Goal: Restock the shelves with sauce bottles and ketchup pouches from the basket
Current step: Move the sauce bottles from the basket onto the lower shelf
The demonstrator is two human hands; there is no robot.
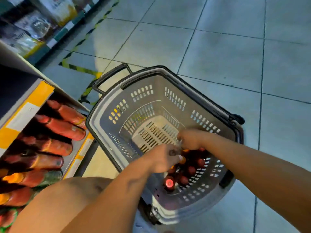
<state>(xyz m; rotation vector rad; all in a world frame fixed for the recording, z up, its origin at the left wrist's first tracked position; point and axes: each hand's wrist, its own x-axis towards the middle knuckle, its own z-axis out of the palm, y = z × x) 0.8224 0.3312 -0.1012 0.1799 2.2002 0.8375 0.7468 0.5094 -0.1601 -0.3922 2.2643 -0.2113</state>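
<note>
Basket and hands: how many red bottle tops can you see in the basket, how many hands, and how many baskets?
Red bottle tops showing in the basket: about 6; more may be hidden
Hands: 2, left and right
Baskets: 1
Total: about 9

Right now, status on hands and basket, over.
Both hands down in the grey basket: left hand, right hand gripping sauce bottles. Bottles clustered at the near end. Shelf alongside, nothing blocking.

No readable text; shelf tags [25, 115], bag labels [38, 24] (far shelf) seemingly blurred.
</note>
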